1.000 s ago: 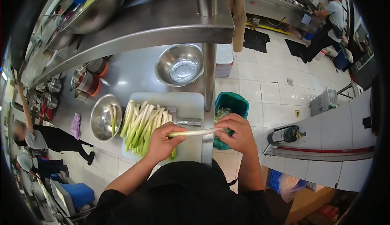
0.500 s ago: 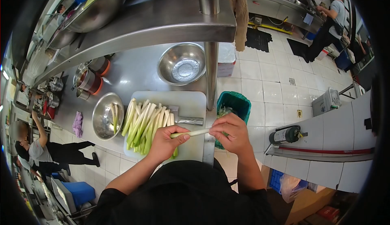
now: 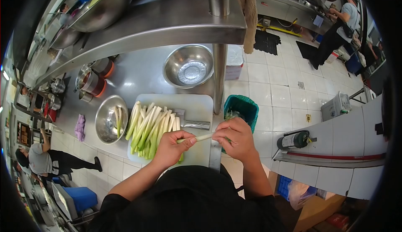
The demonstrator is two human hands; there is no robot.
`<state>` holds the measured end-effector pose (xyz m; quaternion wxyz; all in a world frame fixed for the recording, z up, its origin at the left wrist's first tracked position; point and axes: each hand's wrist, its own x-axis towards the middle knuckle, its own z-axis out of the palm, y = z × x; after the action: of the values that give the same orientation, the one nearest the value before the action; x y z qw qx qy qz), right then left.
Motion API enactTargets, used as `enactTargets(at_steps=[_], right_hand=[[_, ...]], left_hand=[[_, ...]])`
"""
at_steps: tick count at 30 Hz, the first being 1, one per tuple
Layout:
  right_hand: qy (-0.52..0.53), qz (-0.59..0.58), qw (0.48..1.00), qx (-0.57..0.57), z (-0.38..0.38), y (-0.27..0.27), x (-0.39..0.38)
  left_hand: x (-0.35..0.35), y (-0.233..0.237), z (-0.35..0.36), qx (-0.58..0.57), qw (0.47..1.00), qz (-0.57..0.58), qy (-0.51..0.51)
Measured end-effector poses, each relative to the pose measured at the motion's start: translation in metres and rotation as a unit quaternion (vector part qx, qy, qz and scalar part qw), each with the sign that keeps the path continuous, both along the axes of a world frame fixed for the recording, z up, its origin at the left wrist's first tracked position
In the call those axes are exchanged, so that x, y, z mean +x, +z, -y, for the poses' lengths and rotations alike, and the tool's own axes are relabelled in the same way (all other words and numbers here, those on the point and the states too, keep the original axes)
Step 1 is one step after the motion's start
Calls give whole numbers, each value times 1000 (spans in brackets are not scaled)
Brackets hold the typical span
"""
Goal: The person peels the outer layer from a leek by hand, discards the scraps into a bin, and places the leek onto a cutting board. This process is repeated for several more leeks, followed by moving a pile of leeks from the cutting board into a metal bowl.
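Note:
A pale scallion stalk (image 3: 204,138) spans the gap between my hands, above the front of the white cutting board (image 3: 197,150). My left hand (image 3: 171,149) is closed around its greener end, thumb on top. At the white end, my right hand (image 3: 236,138) pinches with bent fingers, near the green bin (image 3: 250,106). A pile of cut scallions (image 3: 144,127) lies on the board, left of my left hand. Behind them rests a cleaver (image 3: 197,125), its blade partly covered by the pile. Beside the board, a steel bowl (image 3: 102,125) holds a few stalks.
A perforated steel basin (image 3: 169,71) stands behind the board. Overhead, a steel shelf (image 3: 167,33) on a post (image 3: 220,77) crosses the table. Metal containers (image 3: 88,83) and a purple cloth (image 3: 80,127) are at left. Co-workers (image 3: 42,156) stand at left and far right.
My right hand has slid slightly left along the scallion, so less of the stalk shows between my hands. My left hand keeps its hold. The co-worker at left has shifted posture.

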<state>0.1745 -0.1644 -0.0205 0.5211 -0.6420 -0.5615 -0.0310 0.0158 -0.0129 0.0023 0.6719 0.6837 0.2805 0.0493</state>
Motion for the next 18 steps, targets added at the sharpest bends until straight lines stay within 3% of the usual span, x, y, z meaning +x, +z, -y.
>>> enactTargets(at_steps=[9, 12, 14, 15, 16, 17, 18], right_hand=[[3, 3, 999, 41, -1, 2, 2], [-20, 23, 998, 62, 2, 8, 0], [-131, -14, 991, 4, 7, 8, -7], [-132, -12, 991, 9, 6, 4, -9], [-87, -197, 977, 3, 4, -3, -12], [-37, -375, 926, -2, 1, -9, -15], [-39, -373, 927, 1, -3, -14, -17]], left_hand=[[0, -2, -2, -1, 1000, 4, 7], [4, 4, 5, 49, 998, 19, 30], [5, 9, 10, 135, 986, 76, 63], [5, 8, 9, 139, 985, 79, 62], [4, 6, 8, 190, 976, 92, 61], [3, 5, 8, 238, 964, 105, 61], [4, 5, 8, 241, 963, 107, 58]])
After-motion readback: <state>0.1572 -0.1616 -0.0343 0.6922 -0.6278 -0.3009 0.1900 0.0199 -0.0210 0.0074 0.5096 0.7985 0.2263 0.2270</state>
